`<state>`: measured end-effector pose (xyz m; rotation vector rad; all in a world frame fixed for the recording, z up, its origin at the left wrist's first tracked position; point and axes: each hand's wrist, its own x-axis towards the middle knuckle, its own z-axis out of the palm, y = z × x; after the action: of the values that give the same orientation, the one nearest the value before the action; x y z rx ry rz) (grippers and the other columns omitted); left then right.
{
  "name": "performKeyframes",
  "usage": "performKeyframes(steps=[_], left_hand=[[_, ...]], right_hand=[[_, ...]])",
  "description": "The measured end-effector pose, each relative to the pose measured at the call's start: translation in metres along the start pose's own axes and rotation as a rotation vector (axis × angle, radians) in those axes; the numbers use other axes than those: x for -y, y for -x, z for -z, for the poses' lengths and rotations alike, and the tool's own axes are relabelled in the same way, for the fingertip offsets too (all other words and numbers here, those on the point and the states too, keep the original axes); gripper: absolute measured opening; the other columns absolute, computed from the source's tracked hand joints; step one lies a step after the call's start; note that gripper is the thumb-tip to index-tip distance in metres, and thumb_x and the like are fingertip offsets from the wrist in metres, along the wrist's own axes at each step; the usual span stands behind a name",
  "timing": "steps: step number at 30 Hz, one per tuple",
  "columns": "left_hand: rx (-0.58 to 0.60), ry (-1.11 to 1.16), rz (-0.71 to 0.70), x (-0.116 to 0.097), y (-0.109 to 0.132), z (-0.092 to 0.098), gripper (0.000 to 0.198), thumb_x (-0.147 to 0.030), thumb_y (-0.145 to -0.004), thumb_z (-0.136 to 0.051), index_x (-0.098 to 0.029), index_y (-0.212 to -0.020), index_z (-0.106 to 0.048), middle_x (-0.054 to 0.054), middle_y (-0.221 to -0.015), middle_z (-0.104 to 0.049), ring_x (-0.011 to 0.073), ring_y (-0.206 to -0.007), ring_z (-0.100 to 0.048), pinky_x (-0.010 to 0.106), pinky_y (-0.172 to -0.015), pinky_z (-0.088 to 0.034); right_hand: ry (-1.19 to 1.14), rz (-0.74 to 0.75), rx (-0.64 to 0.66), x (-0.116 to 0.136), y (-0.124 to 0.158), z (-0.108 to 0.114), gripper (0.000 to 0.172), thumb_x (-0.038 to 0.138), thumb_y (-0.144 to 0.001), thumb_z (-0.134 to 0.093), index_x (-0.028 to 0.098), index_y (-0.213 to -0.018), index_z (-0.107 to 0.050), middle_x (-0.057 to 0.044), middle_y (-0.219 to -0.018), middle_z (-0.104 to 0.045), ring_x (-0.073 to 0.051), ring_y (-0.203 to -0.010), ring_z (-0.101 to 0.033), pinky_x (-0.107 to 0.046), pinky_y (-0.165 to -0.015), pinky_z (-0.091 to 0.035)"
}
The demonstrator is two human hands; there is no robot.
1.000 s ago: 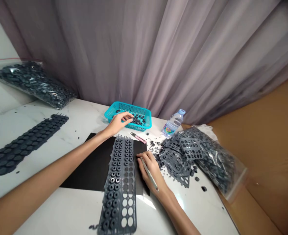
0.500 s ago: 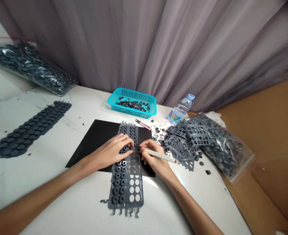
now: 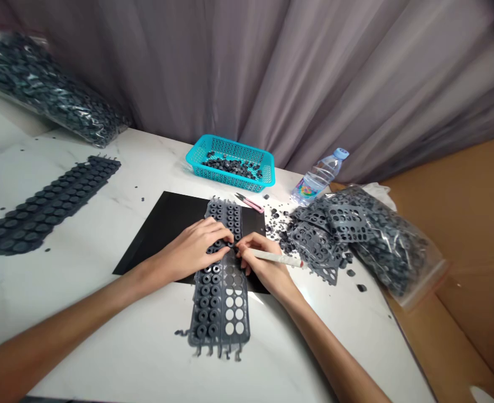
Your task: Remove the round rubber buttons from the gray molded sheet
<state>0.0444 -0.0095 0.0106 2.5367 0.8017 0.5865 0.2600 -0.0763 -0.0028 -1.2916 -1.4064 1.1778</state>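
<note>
A long dark grey moulded rubber sheet lies lengthwise before me, with rows of ring-shaped pieces on its left side and round holes down the near right side. My left hand rests across its middle, thumb and index finger closing around a spot on the sheet; the fingertips partly hide the pieces there. My right hand grips a white pen-like tool with a red end. Its tip points at the sheet beside my left fingertips and is hidden by my fingers. Under the sheet's far half lies a black mat.
A turquoise basket holds loose dark pieces. Pink-handled snips lie beyond the mat. To the right are a water bottle, punched rubber scraps and a filled bag. Another sheet and a bag are left.
The view has shifted slightly, so most things sit higher in the picture. Both hands stay at the same part of the sheet, with my left thumb and index finger closer together.
</note>
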Motion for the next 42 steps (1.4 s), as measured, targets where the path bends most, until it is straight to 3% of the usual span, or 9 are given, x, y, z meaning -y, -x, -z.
performKeyframes(steps=[12,17,21,24,27,29,33,37,42], left_hand=[[-0.016,-0.019,0.013,-0.001,-0.001,-0.002,0.012,-0.028,-0.1,-0.058,-0.024,-0.108,-0.066,0.004,-0.109,-0.071,0.0257,-0.105,-0.06,0.042,-0.098,-0.046],[0.007,-0.111,-0.03,0.0,0.0,-0.004,0.022,-0.031,-0.104,-0.053,-0.023,-0.12,-0.067,0.007,-0.116,-0.07,0.0272,-0.109,-0.059,0.045,-0.103,-0.042],[0.032,-0.148,-0.074,-0.004,0.001,-0.008,0.025,-0.027,-0.107,-0.047,-0.02,-0.109,-0.07,0.009,-0.116,-0.07,0.0286,-0.111,-0.059,0.045,-0.102,-0.041],[-0.105,0.054,-0.03,-0.011,-0.001,-0.002,0.024,-0.027,-0.107,-0.047,-0.018,-0.104,-0.069,0.009,-0.111,-0.07,0.0254,-0.105,-0.062,0.041,-0.1,-0.043],[-0.403,0.478,0.184,-0.015,-0.006,0.017,0.019,-0.035,-0.103,-0.058,-0.019,-0.103,-0.068,0.006,-0.104,-0.069,0.0214,-0.099,-0.064,0.035,-0.097,-0.048],[-0.488,0.799,0.294,-0.014,-0.009,0.03,0.021,-0.039,-0.098,-0.066,-0.018,-0.105,-0.068,0.005,-0.105,-0.069,0.0202,-0.101,-0.064,0.034,-0.099,-0.049],[-0.295,1.148,0.412,-0.006,-0.006,0.034,0.023,-0.035,-0.092,-0.075,-0.017,-0.106,-0.072,0.007,-0.112,-0.07,0.0217,-0.11,-0.065,0.036,-0.105,-0.048],[-0.123,1.239,0.489,-0.007,-0.001,0.019,0.026,-0.035,-0.093,-0.075,-0.019,-0.115,-0.073,0.009,-0.12,-0.072,0.0226,-0.113,-0.066,0.036,-0.104,-0.049],[0.048,1.339,0.522,-0.015,0.001,0.012,0.03,-0.034,-0.097,-0.071,-0.02,-0.123,-0.074,0.01,-0.124,-0.074,0.0216,-0.117,-0.067,0.035,-0.109,-0.048]], right_hand=[[0.044,0.001,0.01,0.0,0.001,-0.001,0.008,0.025,-0.094,-0.061,0.018,-0.094,-0.065,0.001,-0.077,-0.064,-0.01,-0.059,-0.058,-0.017,-0.05,-0.048],[0.066,-0.011,-0.01,0.0,0.002,-0.001,0.01,0.028,-0.093,-0.061,0.018,-0.092,-0.064,0.001,-0.076,-0.063,-0.012,-0.059,-0.058,-0.019,-0.049,-0.048],[0.15,0.011,-0.03,0.005,0.005,-0.004,0.011,0.028,-0.094,-0.061,0.018,-0.09,-0.063,0.002,-0.073,-0.061,-0.012,-0.059,-0.054,-0.02,-0.051,-0.043],[0.236,0.071,-0.045,0.008,0.008,-0.007,0.014,0.028,-0.096,-0.061,0.018,-0.086,-0.063,0.002,-0.073,-0.06,-0.011,-0.064,-0.052,-0.02,-0.056,-0.039],[0.188,0.036,-0.053,0.008,0.008,-0.007,0.011,0.026,-0.093,-0.062,0.018,-0.086,-0.062,0.002,-0.076,-0.061,-0.011,-0.064,-0.053,-0.02,-0.055,-0.04],[0.096,-0.016,-0.056,0.007,0.007,-0.005,0.012,0.029,-0.094,-0.062,0.018,-0.089,-0.062,0.001,-0.076,-0.062,-0.011,-0.058,-0.054,-0.02,-0.05,-0.041],[-0.022,0.011,-0.169,0.006,0.003,0.01,0.023,0.042,-0.099,-0.062,0.019,-0.097,-0.062,0.0,-0.075,-0.064,-0.011,-0.052,-0.054,-0.021,-0.044,-0.044],[0.075,0.039,-0.307,0.0,-0.001,0.026,0.026,0.046,-0.099,-0.064,0.02,-0.098,-0.061,0.0,-0.076,-0.063,-0.013,-0.055,-0.057,-0.022,-0.046,-0.046],[0.275,0.034,-0.334,-0.006,-0.001,0.03,0.027,0.047,-0.102,-0.06,0.021,-0.101,-0.063,-0.001,-0.077,-0.065,-0.015,-0.058,-0.06,-0.024,-0.05,-0.047]])
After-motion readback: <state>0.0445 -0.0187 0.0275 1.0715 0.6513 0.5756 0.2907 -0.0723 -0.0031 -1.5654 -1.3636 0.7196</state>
